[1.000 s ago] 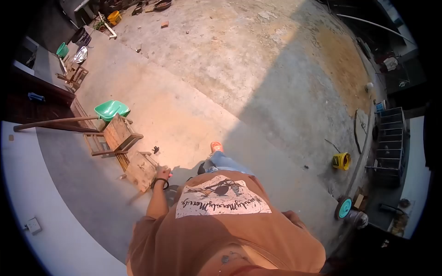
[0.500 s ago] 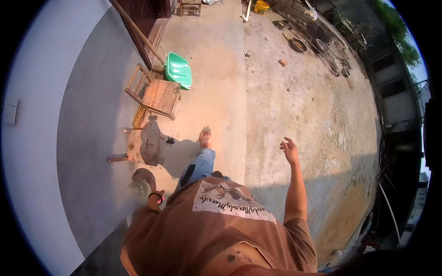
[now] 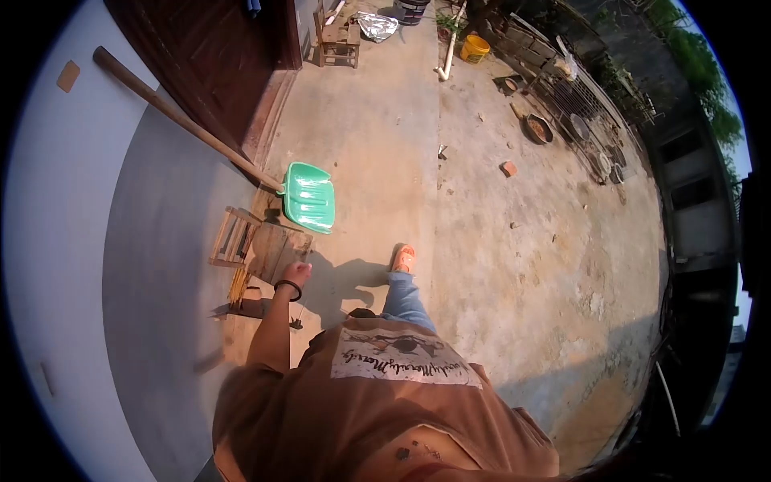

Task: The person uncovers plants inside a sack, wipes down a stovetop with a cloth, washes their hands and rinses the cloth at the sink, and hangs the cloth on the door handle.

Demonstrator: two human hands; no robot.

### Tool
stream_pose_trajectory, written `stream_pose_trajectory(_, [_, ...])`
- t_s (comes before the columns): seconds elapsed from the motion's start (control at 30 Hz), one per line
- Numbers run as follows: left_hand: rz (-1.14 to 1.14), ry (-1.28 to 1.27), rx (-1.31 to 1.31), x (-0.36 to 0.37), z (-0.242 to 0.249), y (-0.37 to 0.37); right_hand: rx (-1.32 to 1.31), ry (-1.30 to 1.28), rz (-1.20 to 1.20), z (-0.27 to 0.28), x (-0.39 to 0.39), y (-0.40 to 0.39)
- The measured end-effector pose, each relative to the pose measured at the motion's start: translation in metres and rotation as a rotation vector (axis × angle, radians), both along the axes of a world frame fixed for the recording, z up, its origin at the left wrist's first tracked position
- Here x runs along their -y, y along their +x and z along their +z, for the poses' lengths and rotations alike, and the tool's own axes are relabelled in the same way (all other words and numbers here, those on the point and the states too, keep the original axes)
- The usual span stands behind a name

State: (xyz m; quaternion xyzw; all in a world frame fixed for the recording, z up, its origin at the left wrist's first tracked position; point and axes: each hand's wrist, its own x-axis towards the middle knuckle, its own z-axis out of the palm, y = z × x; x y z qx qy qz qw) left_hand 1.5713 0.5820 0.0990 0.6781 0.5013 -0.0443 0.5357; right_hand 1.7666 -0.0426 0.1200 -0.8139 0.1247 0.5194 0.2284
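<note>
My left hand [image 3: 297, 274], with a dark band at its wrist, is in front of me over the near edge of the small wooden chair [image 3: 273, 251]. Its fingers are curled closed, and nothing shows in them. Just beyond the chair is a green scoop [image 3: 308, 197] on a long wooden handle [image 3: 181, 120], which leans toward the wall. Part of a low wooden stool [image 3: 241, 333] shows left of my forearm. My right hand is out of the picture.
A dark red door [image 3: 217, 72] stands at upper left. Farther ahead are another small chair [image 3: 339, 44], silver foil [image 3: 377, 26] and a yellow bucket [image 3: 475, 49]. A brick piece [image 3: 508, 169] and a black pan [image 3: 537, 128] lie to the right.
I have stepped forward, so the chair and scoop appear lower. My left hand has swung forward from beside the stool. My right hand has gone out of view.
</note>
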Motion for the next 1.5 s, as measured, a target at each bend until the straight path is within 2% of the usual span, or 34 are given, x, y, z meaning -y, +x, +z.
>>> stream_pose_trajectory(0.03, [-0.045, 0.022, 0.009, -0.018, 0.005, 0.029, -0.026, -0.031, -0.012, 0.002, -0.012, 0.020])
stream_pose_trajectory(0.13, [0.089, 0.013, 0.164, -0.072, -0.052, 0.088, -0.083, -0.102, -0.037, -0.008, -0.054, 0.106])
stream_pose_trajectory(0.3, [0.174, -0.093, -0.118, -0.111, -0.036, 0.143, -0.059, -0.252, -0.133, -0.005, -0.178, 0.322])
stream_pose_trajectory(0.37, [0.209, -0.148, -0.208, -0.125, -0.028, 0.156, 0.095, -0.129, -0.040, -0.026, -0.260, 0.425])
stream_pose_trajectory(0.43, [0.273, -0.214, -0.264, -0.137, -0.002, 0.171, 0.325, 0.049, 0.225, -0.023, -0.382, 0.524])
stream_pose_trajectory(0.5, [-0.096, 0.033, -0.294, -0.159, -0.038, 0.161, 0.512, 0.231, 0.328, -0.024, -0.520, 0.604])
stream_pose_trajectory(0.53, [0.085, -0.057, -0.297, -0.174, -0.036, 0.170, 0.573, 0.316, 0.356, -0.009, -0.595, 0.629])
stream_pose_trajectory(0.57, [0.260, -0.148, -0.297, -0.191, -0.030, 0.177, 0.631, 0.374, 0.428, 0.032, -0.669, 0.637])
stream_pose_trajectory(0.6, [0.434, -0.239, -0.289, -0.213, -0.027, 0.189, 0.667, 0.521, 0.495, 0.033, -0.730, 0.657])
stream_pose_trajectory(0.7, [-0.077, 0.254, -0.483, -0.326, -0.045, 0.227, 0.695, 0.745, 0.596, 0.080, -0.892, 0.664])
stream_pose_trajectory(0.73, [0.572, -0.004, -0.166, -0.364, -0.031, 0.253, 0.689, 0.815, 0.618, 0.092, -0.930, 0.660])
stream_pose_trajectory(0.77, [0.429, 0.139, -0.308, -0.418, -0.031, 0.274, 0.643, 0.835, 0.683, 0.101, -0.962, 0.659])
stream_pose_trajectory(0.8, [0.488, 0.361, -0.319, -0.464, -0.016, 0.309, 0.602, 0.802, 0.710, 0.099, -0.987, 0.660])
stream_pose_trajectory(0.83, [0.527, 0.397, -0.123, -0.516, 0.006, 0.340, 0.529, 0.733, 0.726, 0.099, -1.007, 0.662])
stream_pose_trajectory(0.87, [0.717, 0.110, 0.044, -0.579, -0.017, 0.364, 0.463, 0.693, 0.770, 0.093, -1.019, 0.669])
stream_pose_trajectory(0.9, [0.520, 0.464, -0.071, -0.629, 0.009, 0.400, 0.416, 0.576, 0.833, 0.080, -1.030, 0.682])
stream_pose_trajectory(0.93, [0.506, 0.519, -0.080, -0.668, 0.093, 0.443, 0.372, 0.468, 0.858, 0.072, -1.038, 0.696])
stream_pose_trajectory(0.97, [0.468, 0.564, 0.031, -0.724, 0.108, 0.468, 0.391, 0.397, 0.893, 0.071, -1.051, 0.707])
stream_pose_trajectory(1.0, [0.411, 0.732, 0.082, -0.774, 0.123, 0.492, 0.451, 0.377, 0.905, 0.072, -1.059, 0.717])
stream_pose_trajectory(1.03, [0.412, 0.793, 0.107, -0.816, 0.164, 0.521, 0.393, 0.394, 0.778, 0.072, -1.069, 0.727])
stream_pose_trajectory(1.07, [0.359, 0.896, 0.309, -0.868, 0.180, 0.536, 0.340, 0.413, 0.648, 0.074, -1.080, 0.736])
stream_pose_trajectory(1.1, [0.311, 1.019, 0.334, -0.910, 0.222, 0.550, 0.301, 0.416, 0.601, 0.073, -1.095, 0.747])
stream_pose_trajectory(1.13, [0.354, 1.043, 0.269, -0.960, 0.242, 0.565, 0.263, 0.417, 0.554, 0.072, -1.111, 0.761])
stream_pose_trajectory(1.17, [0.477, 1.070, 0.191, -1.022, 0.304, 0.584, 0.289, 0.377, 0.555, 0.064, -1.146, 0.781])
stream_pose_trajectory(1.2, [0.505, 1.188, 0.051, -1.060, 0.332, 0.594, 0.289, 0.386, 0.576, 0.060, -1.174, 0.795])
stream_pose_trajectory(1.23, [0.530, 1.306, -0.092, -1.088, 0.348, 0.602, 0.290, 0.398, 0.595, 0.058, -1.198, 0.806])
stream_pose_trajectory(1.33, [0.479, 1.410, -0.396, -1.192, 0.351, 0.620, 0.380, 0.386, 0.701, 0.044, -1.291, 0.838])
stream_pose_trajectory(1.4, [0.414, 1.378, -0.480, -1.254, 0.349, 0.642, 0.371, 0.376, 0.777, 0.047, -1.368, 0.859])
stream_pose_trajectory(1.5, [0.304, 1.363, -0.605, -1.301, 0.351, 0.665, 0.350, 0.404, 0.914, 0.064, -1.471, 0.873])
